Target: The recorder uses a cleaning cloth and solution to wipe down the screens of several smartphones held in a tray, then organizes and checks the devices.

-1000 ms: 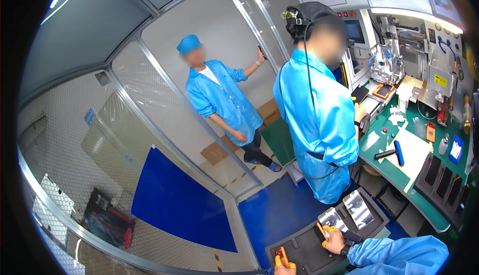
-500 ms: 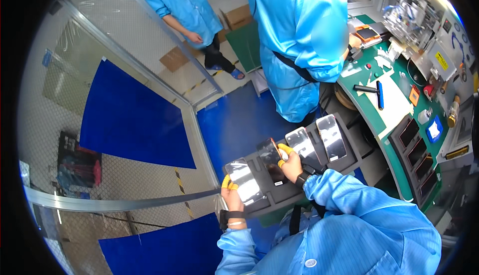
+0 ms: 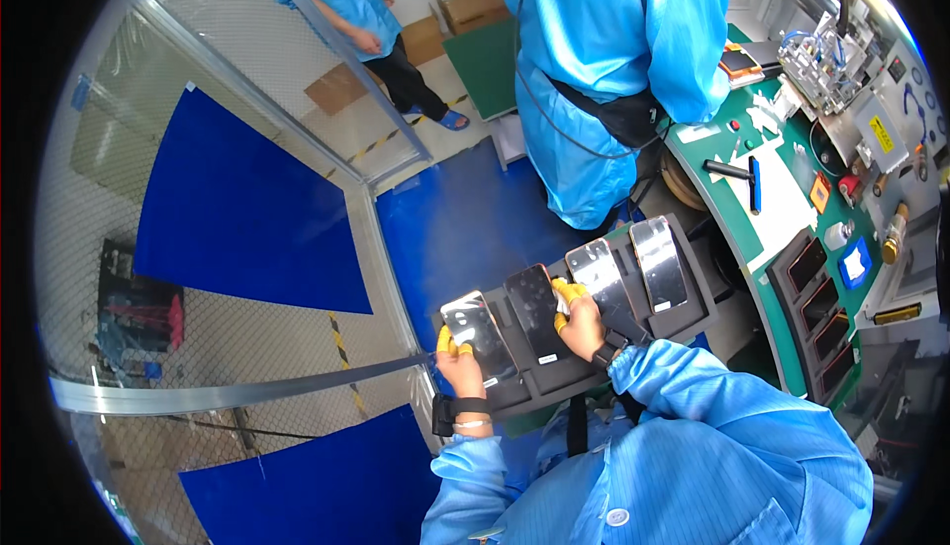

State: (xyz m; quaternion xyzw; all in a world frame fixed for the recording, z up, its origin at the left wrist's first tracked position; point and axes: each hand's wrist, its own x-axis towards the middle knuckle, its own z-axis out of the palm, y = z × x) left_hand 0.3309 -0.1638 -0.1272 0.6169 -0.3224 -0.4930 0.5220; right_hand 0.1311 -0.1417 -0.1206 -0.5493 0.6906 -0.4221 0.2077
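A dark grey slotted tray (image 3: 561, 378) holds several smartphones in a row before me. My left hand (image 3: 460, 365), with yellow finger covers, is closed at the left edge of the leftmost smartphone (image 3: 479, 335), thumb over its rim. My right hand (image 3: 580, 325), also with yellow finger covers, is between the dark second smartphone (image 3: 535, 317) and the shiny third smartphone (image 3: 600, 275). Its fingers are pinched together around a small white bit that I cannot make out. The fourth smartphone (image 3: 658, 266) lies at the tray's right end, untouched.
Right of me, a green workbench (image 3: 727, 184) bears a black-and-blue roller (image 3: 755, 185), a white sheet (image 3: 787, 219) and another tray (image 3: 792, 293) of phones. A co-worker in blue (image 3: 614, 80) stands just ahead. A metal-framed partition (image 3: 381, 248) runs along my left.
My view has shifted slightly. Both hands stay by the same phones; the right has drawn a little off the second phone's edge. The co-worker's arm and the farther person have moved.
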